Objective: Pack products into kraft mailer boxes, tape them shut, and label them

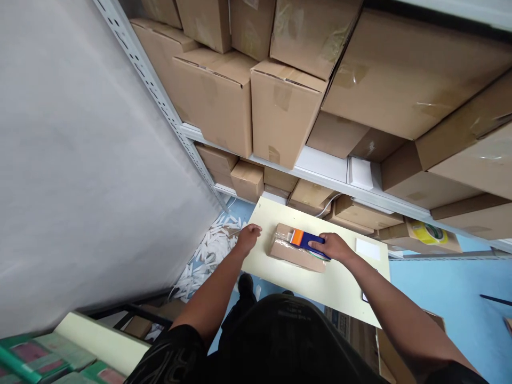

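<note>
A small brown cardboard box [298, 260] lies on the pale yellow table [340, 288], with shiny clear tape along its top. My right hand [334, 247] is closed around a blue and orange tape dispenser [310, 240], which rests on or just over the top of the box. Off the left end of the box, apart from it, my left hand [250, 238] hovers near the table's left edge. Its fingers are curled with the thumb and forefinger together; anything between them is too small to make out.
Shelves [320, 172] packed with cardboard boxes [286, 106] rise behind the table. A roll of yellow tape [430, 233] sits on a lower box. White paper scraps [212, 250] litter the floor at left, beside the wall [100, 160]. White paper [367, 248] lies on the table's right.
</note>
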`<state>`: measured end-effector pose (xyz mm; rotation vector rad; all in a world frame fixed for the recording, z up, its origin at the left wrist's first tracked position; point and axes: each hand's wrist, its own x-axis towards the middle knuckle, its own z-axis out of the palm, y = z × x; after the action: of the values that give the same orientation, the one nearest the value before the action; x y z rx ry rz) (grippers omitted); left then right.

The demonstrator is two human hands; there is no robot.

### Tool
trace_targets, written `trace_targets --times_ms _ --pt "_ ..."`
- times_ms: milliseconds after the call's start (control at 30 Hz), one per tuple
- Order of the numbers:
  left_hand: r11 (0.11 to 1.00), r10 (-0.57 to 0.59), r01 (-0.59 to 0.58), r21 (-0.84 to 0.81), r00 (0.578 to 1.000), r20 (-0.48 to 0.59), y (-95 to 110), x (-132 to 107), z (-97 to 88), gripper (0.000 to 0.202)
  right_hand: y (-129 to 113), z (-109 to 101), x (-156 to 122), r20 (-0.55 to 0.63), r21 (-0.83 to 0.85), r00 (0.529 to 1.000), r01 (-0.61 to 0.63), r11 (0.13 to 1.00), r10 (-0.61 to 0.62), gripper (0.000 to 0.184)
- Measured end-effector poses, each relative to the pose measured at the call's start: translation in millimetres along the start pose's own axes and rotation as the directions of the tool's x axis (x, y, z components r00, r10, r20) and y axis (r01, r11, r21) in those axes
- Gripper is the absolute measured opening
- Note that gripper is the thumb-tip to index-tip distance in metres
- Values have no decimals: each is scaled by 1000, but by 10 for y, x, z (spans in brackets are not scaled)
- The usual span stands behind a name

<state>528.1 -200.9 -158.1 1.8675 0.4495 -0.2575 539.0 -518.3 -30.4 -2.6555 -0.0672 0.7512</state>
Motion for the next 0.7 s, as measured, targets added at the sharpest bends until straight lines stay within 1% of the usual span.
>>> trace_targets --times_ms 67,100,133,200,300,367,433,467,500,533,567,600,633,667,700 --pt "998 -7 6 62 1000 2 -98 1 -80 22 49 -9 -43 17 -9 1000 -2 1000 2 48" --pt "995 -7 6 96 1000 8 -143 -11 -69 22 60 1 -58 16 -26 1000 8 1000 -8 47" --pt "991 -6 4 131 1000 15 -182 -29 -26 23 65 17 -67 11 -46 1000 18 999 -17 47" --pt "979 -2 -5 205 999 35 -236 -70 127 22 61 56 -71 3 -73 999 38 997 -38 46" --pt "948 2 -26 317 997 77 -247 -101 371 24 52 100 -56 5 -64 999 41 997 -40 44" --pt "924 -6 -30 380 996 94 -208 -86 440 29 50 112 -43 4 -67 999 34 997 -33 44" --pt "889 -23 -17 458 996 81 -137 -60 412 46 49 116 -34 -1 -89 1000 19 996 -19 48" --pt "864 -1 -32 502 998 66 -94 -55 374 55 49 116 -31 -2 -100 1000 14 995 -14 49" --pt "837 60 -81 541 997 55 -47 -61 330 61 49 117 -29 -3 -106 1000 12 994 -12 51" --pt "805 163 -169 569 985 62 -2 -82 290 61 50 117 -27 -4 -106 1000 15 994 -16 52" --pt "759 293 -291 582 951 93 39 -120 263 59 51 118 -25 -3 -102 1000 20 995 -21 53" --pt "695 427 -431 575 891 152 72 -174 252 57 53 118 -24 -5 -97 1000 26 995 -27 54" --pt "621 535 -560 549 814 225 92 -239 260 57 56 118 -22 -9 -92 999 32 995 -33 55" --pt "548 600 -656 519 741 302 100 -310 285 59 56 117 -20 -12 -89 999 36 995 -37 56" --pt "487 628 -719 496 683 373 95 -380 321 63 55 115 -17 -13 -91 999 37 995 -38 57"
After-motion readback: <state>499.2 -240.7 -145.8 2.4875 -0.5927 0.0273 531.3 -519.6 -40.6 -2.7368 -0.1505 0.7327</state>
